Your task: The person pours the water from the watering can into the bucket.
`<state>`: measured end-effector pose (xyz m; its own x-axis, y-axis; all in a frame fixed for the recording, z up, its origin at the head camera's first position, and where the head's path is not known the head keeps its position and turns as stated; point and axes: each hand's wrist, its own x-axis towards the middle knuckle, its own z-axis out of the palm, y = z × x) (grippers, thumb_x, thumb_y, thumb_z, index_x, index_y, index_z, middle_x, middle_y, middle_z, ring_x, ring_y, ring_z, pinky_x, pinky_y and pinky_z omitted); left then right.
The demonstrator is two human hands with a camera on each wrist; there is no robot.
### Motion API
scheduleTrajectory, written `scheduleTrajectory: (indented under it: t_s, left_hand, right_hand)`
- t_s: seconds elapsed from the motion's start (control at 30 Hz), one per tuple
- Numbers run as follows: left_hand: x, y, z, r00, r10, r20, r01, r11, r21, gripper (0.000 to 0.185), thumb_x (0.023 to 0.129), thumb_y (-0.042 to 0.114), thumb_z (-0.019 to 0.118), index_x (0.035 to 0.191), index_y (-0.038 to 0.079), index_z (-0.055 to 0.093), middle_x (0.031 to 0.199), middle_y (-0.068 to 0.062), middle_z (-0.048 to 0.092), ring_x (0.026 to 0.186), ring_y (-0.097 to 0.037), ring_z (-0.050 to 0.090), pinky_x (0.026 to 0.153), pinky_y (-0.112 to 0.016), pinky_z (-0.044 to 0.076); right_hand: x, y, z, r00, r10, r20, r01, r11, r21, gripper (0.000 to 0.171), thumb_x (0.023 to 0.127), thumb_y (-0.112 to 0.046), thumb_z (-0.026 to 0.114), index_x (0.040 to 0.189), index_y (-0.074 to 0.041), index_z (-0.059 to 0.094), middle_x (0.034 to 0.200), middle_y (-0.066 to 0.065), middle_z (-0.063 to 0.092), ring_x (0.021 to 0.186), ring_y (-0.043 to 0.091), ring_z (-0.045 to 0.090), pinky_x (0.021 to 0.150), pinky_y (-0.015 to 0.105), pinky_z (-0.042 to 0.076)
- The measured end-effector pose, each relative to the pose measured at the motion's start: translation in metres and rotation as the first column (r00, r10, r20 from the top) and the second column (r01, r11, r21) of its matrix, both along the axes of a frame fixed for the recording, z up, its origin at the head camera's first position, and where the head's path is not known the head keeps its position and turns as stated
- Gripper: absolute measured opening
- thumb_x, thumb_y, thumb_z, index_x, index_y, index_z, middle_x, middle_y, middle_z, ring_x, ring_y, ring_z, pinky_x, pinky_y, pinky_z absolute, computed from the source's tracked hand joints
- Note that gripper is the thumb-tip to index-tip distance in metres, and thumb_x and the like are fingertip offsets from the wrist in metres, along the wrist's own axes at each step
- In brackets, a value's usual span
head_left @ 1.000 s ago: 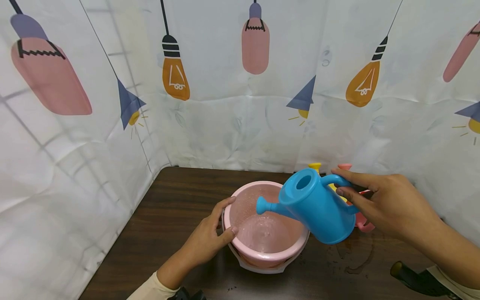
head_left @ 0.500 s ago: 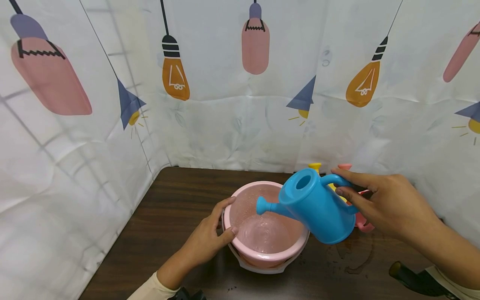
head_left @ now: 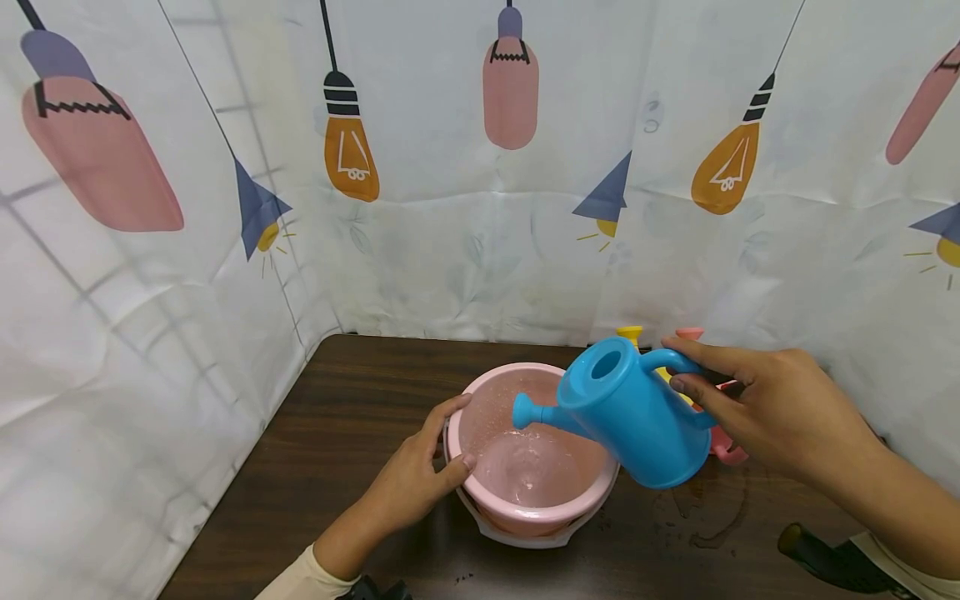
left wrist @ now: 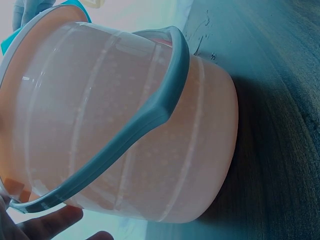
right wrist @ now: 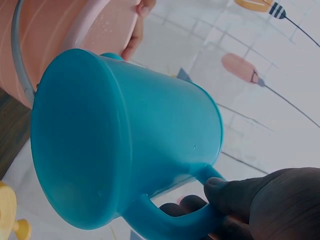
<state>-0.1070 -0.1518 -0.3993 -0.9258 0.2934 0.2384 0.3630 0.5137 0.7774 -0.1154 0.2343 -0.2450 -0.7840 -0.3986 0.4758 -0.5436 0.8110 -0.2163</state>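
Observation:
A pink bucket [head_left: 525, 512] stands on the table with some rippling water [head_left: 525, 471] at its bottom. My left hand [head_left: 412, 475] holds its left rim, thumb and forefinger over the edge; in the left wrist view other fingers [left wrist: 55, 220] show beside the outer wall, near the grey handle [left wrist: 125, 130]. Gripped by its handle, a blue watering can [head_left: 637, 417] hangs tilted in my right hand [head_left: 780, 408]. Its spout [head_left: 528, 412] is over the bucket's opening. In the right wrist view the can's round base faces the camera, with my thumb [right wrist: 235, 197] across the handle.
Behind the blue can, yellow [head_left: 630, 333] and pink [head_left: 729, 450] watering cans are partly hidden. Wet marks [head_left: 720, 529] lie on the dark wooden table [head_left: 360, 392]. A white curtain with printed lamps [head_left: 450, 250] borders the back and left.
Ripples in the bucket's water have shifted. Both hands, the bucket and the blue watering can keep almost the same positions.

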Motion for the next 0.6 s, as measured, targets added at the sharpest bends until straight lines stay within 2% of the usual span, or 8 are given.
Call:
scheduleTrajectory:
  t_s: [0.17,0.3,0.4,0.6]
  left_hand:
    - [-0.0001,-0.0002,-0.0005,1.0,-0.006,-0.002,0.006,1.0,0.0,0.07,0.096,0.038,0.064,0.157,0.038,0.03,0.136,-0.008,0.06,0.112,-0.016,0.064,0.093,-0.045,0.05]
    - [-0.0002,-0.0006,-0.0008,1.0,-0.006,-0.016,0.006,1.0,-0.006,0.07,0.096,0.039,0.064,0.157,0.038,0.03,0.138,-0.008,0.06,0.116,-0.017,0.062,0.095,-0.046,0.049]
    - [-0.0001,-0.0008,-0.0007,1.0,-0.003,-0.019,0.003,1.0,-0.008,0.07,0.096,0.039,0.065,0.157,0.038,0.03,0.138,-0.008,0.06,0.116,-0.016,0.062,0.095,-0.046,0.049]
    - [-0.0001,-0.0003,0.0002,1.0,-0.002,0.003,0.002,1.0,-0.001,0.07,0.096,0.038,0.065,0.157,0.039,0.03,0.137,-0.009,0.06,0.111,-0.016,0.065,0.092,-0.044,0.051]
  right_hand:
    - [0.0002,-0.0003,-0.0009,1.0,-0.008,0.02,0.008,1.0,-0.005,0.056,0.083,-0.014,0.085,0.135,-0.006,0.068,0.082,0.01,0.074,0.07,0.029,0.072,0.04,0.026,0.038]
    - [0.0003,-0.0005,-0.0002,1.0,-0.003,0.017,0.003,1.0,-0.008,0.056,0.083,-0.013,0.085,0.135,-0.005,0.067,0.085,0.013,0.074,0.071,0.031,0.072,0.041,0.025,0.039]
    - [0.0003,-0.0005,0.0003,1.0,0.0,0.018,0.0,1.0,-0.014,0.055,0.083,-0.013,0.085,0.135,-0.005,0.067,0.085,0.013,0.074,0.068,0.026,0.071,0.041,0.025,0.039]
    - [0.001,-0.0002,0.0006,1.0,-0.014,0.026,0.015,1.0,-0.007,0.055,0.084,-0.014,0.085,0.136,-0.006,0.067,0.077,0.005,0.071,0.056,0.006,0.061,0.04,0.026,0.038]
